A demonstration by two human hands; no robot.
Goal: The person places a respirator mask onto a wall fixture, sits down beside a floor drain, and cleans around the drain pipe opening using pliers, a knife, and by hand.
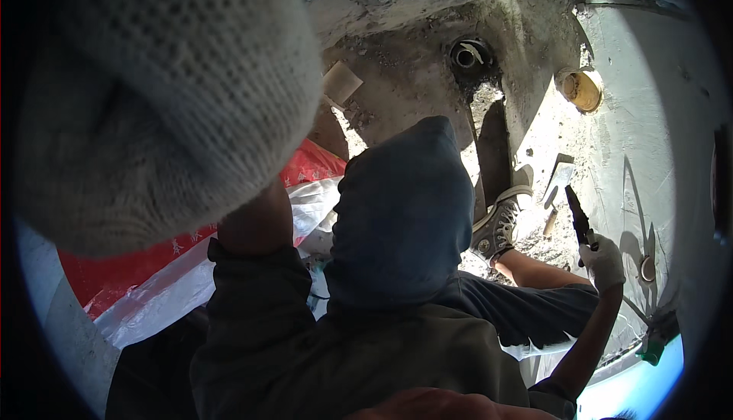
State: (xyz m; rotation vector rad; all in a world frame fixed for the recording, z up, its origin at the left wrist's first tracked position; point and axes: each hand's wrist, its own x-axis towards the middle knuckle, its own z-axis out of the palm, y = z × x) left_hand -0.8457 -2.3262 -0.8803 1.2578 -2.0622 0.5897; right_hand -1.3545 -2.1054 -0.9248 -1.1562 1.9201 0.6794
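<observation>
My left hand (191, 107), in a white knitted glove, is raised very close to the camera and fills the upper left. Its fingers cannot be made out, nor whether anything is in them. Out to the right, my right hand (605, 261) wears a white glove too. Its fingers are closed around the handle end of a long, narrow, dark tool (578, 214), whose exact kind does not show. The tool's tip points away from me, close to a flat, pale-bladed piece (560, 183) on the dusty ground.
A bent knee (405, 206) fills the middle, and a sneaker (500, 225) stands right of it. Beyond are a round pipe opening (467, 55), a narrow trench (495, 141) and a yellowish round hole (582, 90). A red and white sack (145, 275) lies left; a pale wall (649, 137) rises right.
</observation>
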